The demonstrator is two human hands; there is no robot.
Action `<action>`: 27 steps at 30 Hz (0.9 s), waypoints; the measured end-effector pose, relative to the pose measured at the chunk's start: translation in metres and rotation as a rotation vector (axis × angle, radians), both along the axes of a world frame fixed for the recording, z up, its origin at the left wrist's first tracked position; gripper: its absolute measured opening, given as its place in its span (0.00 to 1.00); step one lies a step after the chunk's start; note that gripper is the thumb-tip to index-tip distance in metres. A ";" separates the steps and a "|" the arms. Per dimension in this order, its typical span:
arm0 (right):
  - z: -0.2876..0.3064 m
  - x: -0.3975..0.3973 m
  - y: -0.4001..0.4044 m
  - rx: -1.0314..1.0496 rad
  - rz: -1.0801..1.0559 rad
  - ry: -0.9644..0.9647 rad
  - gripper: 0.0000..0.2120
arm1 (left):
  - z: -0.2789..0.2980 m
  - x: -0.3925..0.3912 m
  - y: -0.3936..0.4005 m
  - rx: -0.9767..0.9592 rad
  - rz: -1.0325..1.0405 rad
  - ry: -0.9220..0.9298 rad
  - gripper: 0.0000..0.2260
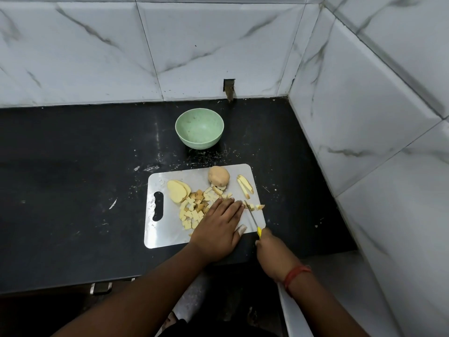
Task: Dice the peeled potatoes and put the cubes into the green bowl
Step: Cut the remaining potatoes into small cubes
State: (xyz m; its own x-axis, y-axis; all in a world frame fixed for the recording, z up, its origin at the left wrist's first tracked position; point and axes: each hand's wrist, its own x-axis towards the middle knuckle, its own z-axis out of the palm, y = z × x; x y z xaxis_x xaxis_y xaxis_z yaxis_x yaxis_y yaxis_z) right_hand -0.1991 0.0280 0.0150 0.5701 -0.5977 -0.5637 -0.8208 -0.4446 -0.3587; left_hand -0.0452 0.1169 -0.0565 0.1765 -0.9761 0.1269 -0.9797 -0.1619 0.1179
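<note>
Your right hand point(272, 251) grips the yellow-handled knife point(254, 221) just beside your left hand point(220, 229), whose straight, close-set fingers point(232, 206) press potato strips on the cutting board point(165, 235); a slip could nick them, the green bowl point(199, 128) standing empty beyond.

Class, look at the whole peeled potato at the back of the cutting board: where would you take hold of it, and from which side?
Grip the potato across its rounded middle, coming down from above, probably with the left hand. It is dome-shaped, so fingers can wrap its sides. Cut pieces crowd its near side and the strips lie to its right, which leaves the top freest.
</note>
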 end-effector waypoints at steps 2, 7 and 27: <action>-0.001 0.004 -0.002 0.038 -0.012 0.021 0.14 | 0.000 0.000 -0.001 0.006 0.003 0.002 0.27; 0.002 -0.001 0.001 0.058 0.007 0.040 0.07 | 0.001 -0.001 -0.001 -0.010 -0.009 -0.008 0.27; 0.030 -0.047 -0.018 0.265 -0.461 -0.430 0.09 | 0.018 -0.020 -0.043 0.096 -0.249 -0.142 0.33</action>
